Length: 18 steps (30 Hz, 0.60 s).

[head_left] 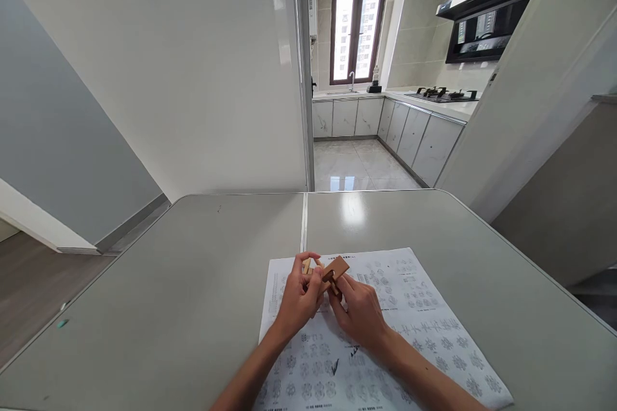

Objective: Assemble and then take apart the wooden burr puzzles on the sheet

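**Both your hands are gripping small wooden parts over a printed sheet**

Your left hand [299, 298] is grasping light wooden pieces [307, 266], with the forefinger arching over them and the thumb pressing close to the right hand's work. Your right hand [360, 309] is pinching a brown wooden piece [338, 265], its fingers closing from below and from the right. That brown piece is sitting between your two hands, just above the right fingertips, tilting up to the right and showing a dark opening near its lower end. Your fingers are hiding how the brown and light parts are meeting, so you cannot tell here whether they are joining.

Directly beneath both hands, a printed sheet [429, 314] is lying at a slant, showing rows of small figures; dark check marks [335, 367] are showing between your forearms. Around the sheet, a grey table [144, 308] is spreading to either side, and a pale seam [304, 225] is running straight away beyond your left hand. Well to the left of that hand, a small teal bit [62, 323] is resting near the table's edge.

Farther ahead, beyond your right hand, kitchen cabinets [369, 117] are standing below a window [359, 26], with a stove [443, 95] sitting on the counter to the right.
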Tool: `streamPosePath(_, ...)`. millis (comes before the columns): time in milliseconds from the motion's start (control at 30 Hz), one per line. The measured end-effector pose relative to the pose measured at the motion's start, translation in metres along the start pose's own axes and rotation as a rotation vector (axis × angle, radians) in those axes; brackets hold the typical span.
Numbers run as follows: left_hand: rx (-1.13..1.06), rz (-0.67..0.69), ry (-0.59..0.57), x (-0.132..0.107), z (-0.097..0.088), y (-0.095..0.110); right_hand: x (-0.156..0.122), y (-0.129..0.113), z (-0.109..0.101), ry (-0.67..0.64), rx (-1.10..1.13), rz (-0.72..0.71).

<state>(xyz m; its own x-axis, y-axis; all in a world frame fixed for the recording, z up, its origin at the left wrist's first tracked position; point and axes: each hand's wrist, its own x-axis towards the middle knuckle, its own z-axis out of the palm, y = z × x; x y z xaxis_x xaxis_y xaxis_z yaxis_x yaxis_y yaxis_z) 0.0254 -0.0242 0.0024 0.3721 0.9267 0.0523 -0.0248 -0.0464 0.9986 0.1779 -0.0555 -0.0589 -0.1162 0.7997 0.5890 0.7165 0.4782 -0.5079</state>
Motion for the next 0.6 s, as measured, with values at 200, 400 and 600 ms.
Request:
streamPosePath(200,-0.003,-0.03,-0.005,0.003,-0.004,-0.003,-0.002,0.002,0.003,-0.006,-0.013,-0.005)
streamPosePath(400,0.04,-0.069,-0.03,0.005,-0.005,-0.008,-0.001,0.002,0.004,0.093,0.019,-0.055)
streamPosePath(600,0.09,-0.062,0.017,0.006,-0.003,-0.015,-0.001,0.004,0.004,0.096,0.007,-0.017)
